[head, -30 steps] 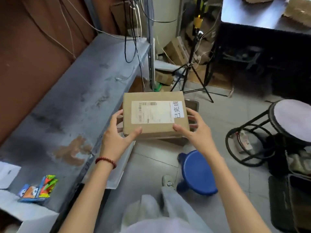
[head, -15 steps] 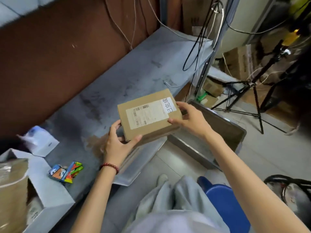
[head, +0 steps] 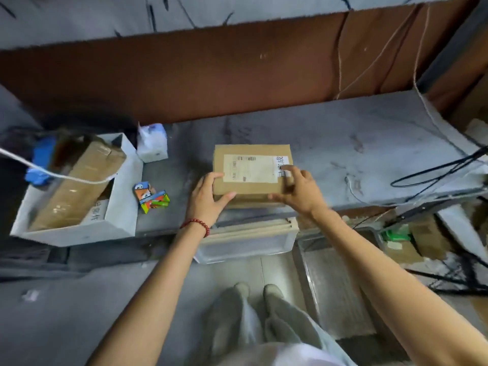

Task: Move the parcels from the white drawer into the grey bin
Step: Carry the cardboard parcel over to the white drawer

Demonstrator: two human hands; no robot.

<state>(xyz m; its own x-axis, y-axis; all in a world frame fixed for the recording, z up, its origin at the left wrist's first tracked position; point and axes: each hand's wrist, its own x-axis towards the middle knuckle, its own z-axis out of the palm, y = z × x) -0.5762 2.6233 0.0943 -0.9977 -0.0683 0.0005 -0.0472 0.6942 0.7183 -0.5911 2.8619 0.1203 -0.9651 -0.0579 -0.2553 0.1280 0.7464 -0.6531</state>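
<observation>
Brown parcel [head: 250, 173] with white label lies flat over near edge of grey shelf [head: 356, 154]; resting on it or just above, cannot tell. Left hand [head: 208, 199] grips left near corner, thumb on front side. Right hand [head: 298, 191] holds right near corner, fingers on top, one on label. Hands apart, parcel between them. White drawer [head: 116, 225] on shelf at left, other parcels [head: 79, 186] inside. Grey bin [head: 332, 291] on floor, under right arm. Colourful packets [head: 151, 198] between drawer and parcel.
</observation>
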